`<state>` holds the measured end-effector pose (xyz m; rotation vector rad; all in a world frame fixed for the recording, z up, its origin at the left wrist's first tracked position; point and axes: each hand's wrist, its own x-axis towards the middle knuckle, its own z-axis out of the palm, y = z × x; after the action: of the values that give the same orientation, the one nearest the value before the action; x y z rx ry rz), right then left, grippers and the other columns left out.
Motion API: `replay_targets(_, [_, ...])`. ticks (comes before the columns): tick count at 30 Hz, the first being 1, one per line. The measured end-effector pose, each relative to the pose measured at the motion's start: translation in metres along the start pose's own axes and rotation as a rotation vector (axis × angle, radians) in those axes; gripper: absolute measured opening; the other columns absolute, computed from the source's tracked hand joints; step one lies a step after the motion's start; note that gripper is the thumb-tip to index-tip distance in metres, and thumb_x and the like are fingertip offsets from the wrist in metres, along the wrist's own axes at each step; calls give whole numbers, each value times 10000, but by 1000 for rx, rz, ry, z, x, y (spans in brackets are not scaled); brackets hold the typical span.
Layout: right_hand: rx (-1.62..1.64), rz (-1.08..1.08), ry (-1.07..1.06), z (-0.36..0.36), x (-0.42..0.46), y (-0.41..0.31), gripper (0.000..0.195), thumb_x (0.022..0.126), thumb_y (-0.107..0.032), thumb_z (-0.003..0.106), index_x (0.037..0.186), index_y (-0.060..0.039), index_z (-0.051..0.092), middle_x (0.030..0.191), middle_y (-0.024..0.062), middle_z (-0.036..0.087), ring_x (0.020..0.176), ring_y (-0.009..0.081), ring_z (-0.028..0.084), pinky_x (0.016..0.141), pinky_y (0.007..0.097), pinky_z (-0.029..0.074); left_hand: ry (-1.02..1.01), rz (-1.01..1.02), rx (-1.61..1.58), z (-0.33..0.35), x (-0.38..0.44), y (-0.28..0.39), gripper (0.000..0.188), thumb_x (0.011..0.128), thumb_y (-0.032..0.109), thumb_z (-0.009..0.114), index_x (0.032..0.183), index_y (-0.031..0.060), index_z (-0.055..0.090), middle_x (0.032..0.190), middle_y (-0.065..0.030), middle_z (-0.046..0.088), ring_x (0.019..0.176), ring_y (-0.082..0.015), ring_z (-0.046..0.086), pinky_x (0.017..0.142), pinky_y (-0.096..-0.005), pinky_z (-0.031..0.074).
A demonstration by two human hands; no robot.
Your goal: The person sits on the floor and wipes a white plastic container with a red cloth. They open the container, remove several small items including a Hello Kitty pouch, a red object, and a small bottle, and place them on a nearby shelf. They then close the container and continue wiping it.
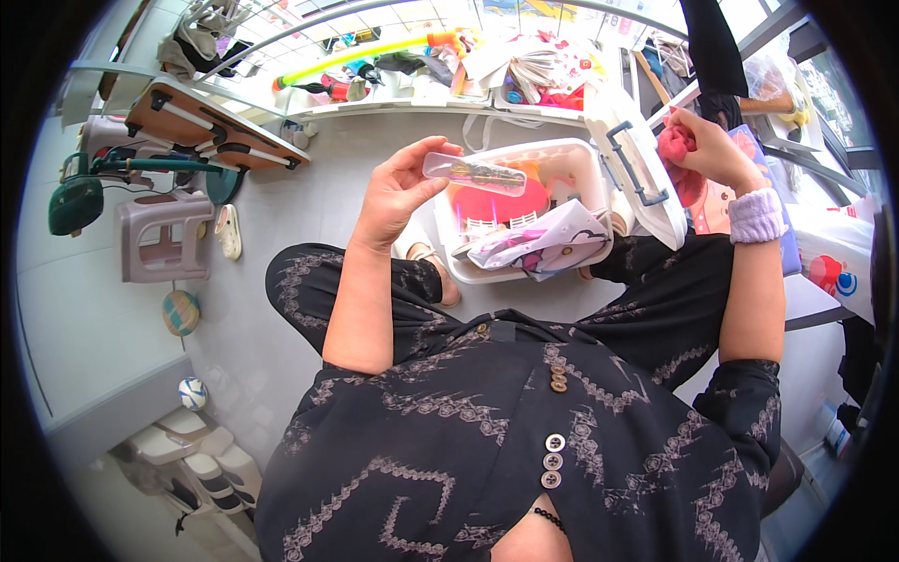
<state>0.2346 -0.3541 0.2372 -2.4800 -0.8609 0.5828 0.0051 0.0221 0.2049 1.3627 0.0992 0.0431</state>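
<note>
My left hand [402, 190] grips one end of a small clear plastic case [484, 175] with something dark and yellowish inside. Below the case stands an open white plastic storage bin [444, 242]. In it lie a red round thing [502, 204], small white fence-like toy pieces [523, 220] and a folded white and purple printed sheet [544, 242]. The bin's white lid [635, 168], with grey handles, leans upright at the right side. Past the lid, my right hand [720, 151] pinches a soft pinkish-red bundle [678, 151], probably fabric or plush.
Behind the bin runs a wire rack [393, 105] loaded with toys and books. At left are a folded wooden table [211, 126], a green desk lamp [77, 200], a plastic stool [165, 235] and a loose clog [228, 232]. Printed boxes [709, 207] and a plastic bag [832, 246] crowd the right.
</note>
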Motion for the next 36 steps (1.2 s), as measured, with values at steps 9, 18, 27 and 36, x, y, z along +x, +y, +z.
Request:
replay_targets(9, [-2, -40, 26, 0, -1, 0, 311, 767, -142, 641, 1036, -12, 555, 868, 163, 638, 791, 281, 628, 734, 342, 496, -45, 24, -81, 3, 0, -2, 507, 782, -96, 618, 1268, 7, 516, 1189, -152, 585, 1137, -235, 557, 996, -354, 433])
replay_targets(18, [-33, -29, 33, 1, -3, -1, 353, 750, -150, 653, 1060, -11, 556, 874, 164, 631, 802, 272, 619, 754, 339, 488, -55, 153, -232, 17, 1, -17, 487, 778, -127, 615, 1237, 14, 533, 1140, -123, 604, 1171, -264, 541, 986, -373, 467])
replay_targets(27, [13, -34, 33, 2, -1, 0, 339, 743, -162, 664, 1023, -7, 552, 849, 156, 616, 780, 276, 600, 745, 330, 478, -2, 143, -195, 13, 3, -17, 520, 760, -151, 605, 1241, 35, 538, 1117, -96, 600, 1194, -303, 523, 1030, -405, 413])
replay_targets(36, [-9, -8, -34, 0, 2, 2, 308, 785, -113, 669, 1055, -27, 547, 878, 82, 597, 819, 159, 552, 771, 287, 459, -1, 150, -89, 18, 5, -17, 522, 793, -123, 608, 1282, 23, 498, 1147, -117, 590, 1105, -220, 571, 942, -324, 493])
